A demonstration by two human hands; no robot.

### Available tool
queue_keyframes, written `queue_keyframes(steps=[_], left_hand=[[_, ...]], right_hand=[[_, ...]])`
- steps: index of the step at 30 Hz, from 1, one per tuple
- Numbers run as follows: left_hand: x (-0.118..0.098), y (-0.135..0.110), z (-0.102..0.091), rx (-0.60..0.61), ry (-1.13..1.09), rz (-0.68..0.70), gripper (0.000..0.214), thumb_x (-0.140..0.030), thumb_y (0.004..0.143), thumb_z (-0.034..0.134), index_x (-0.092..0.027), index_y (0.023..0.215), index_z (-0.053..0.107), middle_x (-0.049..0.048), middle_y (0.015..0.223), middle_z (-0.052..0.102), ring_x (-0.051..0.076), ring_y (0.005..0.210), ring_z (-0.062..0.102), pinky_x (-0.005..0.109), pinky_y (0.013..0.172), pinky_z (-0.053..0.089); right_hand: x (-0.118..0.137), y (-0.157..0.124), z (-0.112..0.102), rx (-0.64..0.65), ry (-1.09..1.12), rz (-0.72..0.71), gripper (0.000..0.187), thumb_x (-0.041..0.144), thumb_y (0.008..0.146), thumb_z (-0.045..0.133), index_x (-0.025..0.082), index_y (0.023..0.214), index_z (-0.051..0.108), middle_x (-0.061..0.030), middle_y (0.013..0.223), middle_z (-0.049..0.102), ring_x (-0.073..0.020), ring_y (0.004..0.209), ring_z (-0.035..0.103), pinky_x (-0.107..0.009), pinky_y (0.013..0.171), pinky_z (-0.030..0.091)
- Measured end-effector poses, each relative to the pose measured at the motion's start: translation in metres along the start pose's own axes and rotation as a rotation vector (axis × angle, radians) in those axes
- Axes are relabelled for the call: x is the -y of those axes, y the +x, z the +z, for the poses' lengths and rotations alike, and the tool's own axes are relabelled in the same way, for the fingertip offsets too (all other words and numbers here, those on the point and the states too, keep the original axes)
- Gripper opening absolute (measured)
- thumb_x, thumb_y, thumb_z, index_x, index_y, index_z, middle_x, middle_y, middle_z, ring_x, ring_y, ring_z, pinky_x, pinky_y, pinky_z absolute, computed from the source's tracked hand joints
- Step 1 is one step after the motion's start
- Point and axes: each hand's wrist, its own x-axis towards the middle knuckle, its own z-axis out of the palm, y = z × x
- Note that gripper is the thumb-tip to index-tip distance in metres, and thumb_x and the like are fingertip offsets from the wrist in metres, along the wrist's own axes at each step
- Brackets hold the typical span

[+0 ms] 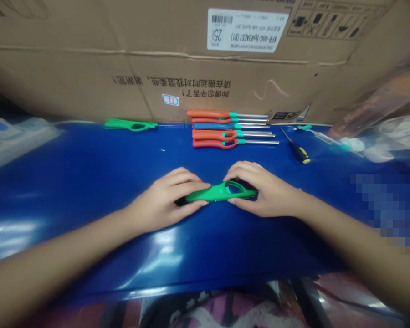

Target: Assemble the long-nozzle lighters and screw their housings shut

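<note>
A green plastic lighter handle (218, 192) lies across the middle of the blue table (89, 182). My left hand (167, 200) grips its left end with fingers curled round it. My right hand (263, 189) pinches the right end, by the finger loop. Both hands press the handle against the table top.
Several orange and blue long-nosed lighters (230, 128) lie in a row at the back. Another green handle (130, 124) lies at the back left. A black and yellow screwdriver (296, 148) lies to the right. A big cardboard box (191, 59) walls the far edge. Plastic bags (379, 132) sit at the right.
</note>
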Motion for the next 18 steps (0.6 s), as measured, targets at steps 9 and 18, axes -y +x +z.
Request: queue_keyframes(steps=[9, 18], left_hand=[[0.0025, -0.0004, 0.0017, 0.063, -0.021, -0.087, 0.028, -0.026, 0.095, 0.069, -0.020, 0.122, 0.071, 0.0080, 0.109, 0.072, 0.020, 0.101, 0.066, 0.034, 0.091, 0.056], [-0.0002, -0.0021, 0.0011, 0.151, 0.201, 0.019, 0.031, -0.026, 0.100, 0.060, -0.014, 0.129, 0.066, 0.0117, 0.111, 0.070, 0.023, 0.100, 0.064, 0.038, 0.090, 0.056]], right_hand=[[-0.0018, 0.0005, 0.0013, 0.038, -0.045, -0.002, 0.029, 0.037, 0.091, 0.068, 0.023, 0.115, 0.059, -0.0067, 0.115, 0.064, -0.0236, 0.109, 0.058, -0.041, 0.094, 0.040], [-0.0001, -0.0025, 0.0025, 0.039, -0.244, -0.077, 0.032, 0.038, 0.100, 0.057, 0.019, 0.125, 0.063, -0.0109, 0.117, 0.066, -0.0247, 0.103, 0.062, -0.041, 0.089, 0.046]])
